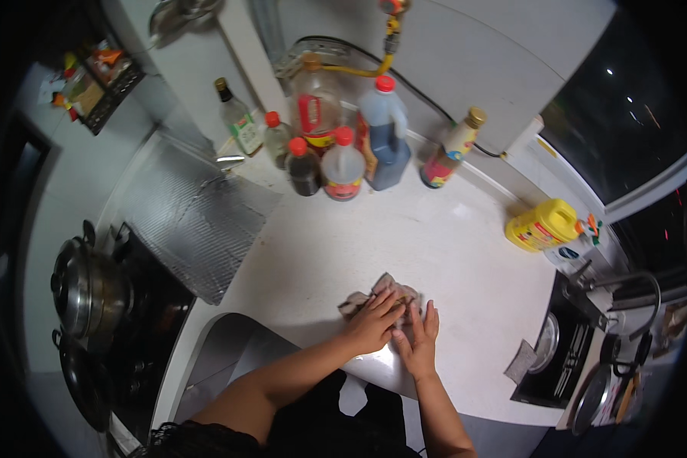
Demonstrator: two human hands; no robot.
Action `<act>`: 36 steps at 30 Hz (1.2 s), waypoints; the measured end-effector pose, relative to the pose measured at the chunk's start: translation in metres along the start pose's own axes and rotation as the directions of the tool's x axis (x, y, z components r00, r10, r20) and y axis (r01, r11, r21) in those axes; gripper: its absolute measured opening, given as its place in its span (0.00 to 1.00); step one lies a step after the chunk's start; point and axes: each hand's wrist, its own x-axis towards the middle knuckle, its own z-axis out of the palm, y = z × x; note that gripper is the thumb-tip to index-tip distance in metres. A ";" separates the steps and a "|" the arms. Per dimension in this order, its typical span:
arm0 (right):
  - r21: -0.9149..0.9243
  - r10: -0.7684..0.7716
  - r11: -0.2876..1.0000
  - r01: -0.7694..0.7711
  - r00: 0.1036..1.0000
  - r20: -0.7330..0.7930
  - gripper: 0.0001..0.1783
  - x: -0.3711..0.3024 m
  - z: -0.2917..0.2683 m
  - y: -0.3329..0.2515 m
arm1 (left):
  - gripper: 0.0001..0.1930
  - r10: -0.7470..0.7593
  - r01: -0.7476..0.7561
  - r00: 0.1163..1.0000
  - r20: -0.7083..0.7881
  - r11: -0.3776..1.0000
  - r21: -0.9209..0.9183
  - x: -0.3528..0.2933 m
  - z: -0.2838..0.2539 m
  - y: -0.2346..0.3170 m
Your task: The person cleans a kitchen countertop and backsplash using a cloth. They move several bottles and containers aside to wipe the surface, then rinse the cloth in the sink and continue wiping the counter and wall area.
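Note:
A crumpled greyish-pink cloth (385,285) lies on the white countertop (320,244) in front of me. My left hand (372,319) rests on top of the cloth, palm down, with its fingers stretched out and slightly spread. Just to its right, my right hand (420,343) is also open, fingers extended and thumb apart, close to the cloth's right edge. Its fingertips come near or touch the cloth; the exact contact is hard to see.
Several sauce and oil bottles, including a blue-grey jug (383,137), stand along the back wall. A yellow jug (543,224) is at the right, by a black sink (569,347) with a grey scouring pad (520,362). Foil sheeting (198,221) borders the stove with a steel pot (88,286).

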 end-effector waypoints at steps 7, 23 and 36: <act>-0.127 -0.405 0.904 0.408 0.913 0.055 0.41 0.060 0.102 -0.069 | 0.19 -0.227 0.284 0.850 -0.476 0.957 0.051 -0.095 -0.125 -0.070; -0.084 -0.698 0.695 0.714 0.699 0.157 0.28 0.173 0.220 -0.166 | 0.21 -0.409 0.491 0.705 -0.580 0.871 -0.019 -0.166 -0.147 -0.094; -0.187 -0.476 0.829 0.526 0.841 0.256 0.28 0.048 0.121 -0.097 | 0.28 -0.723 0.671 0.686 -0.079 0.588 0.452 -0.134 -0.213 -0.156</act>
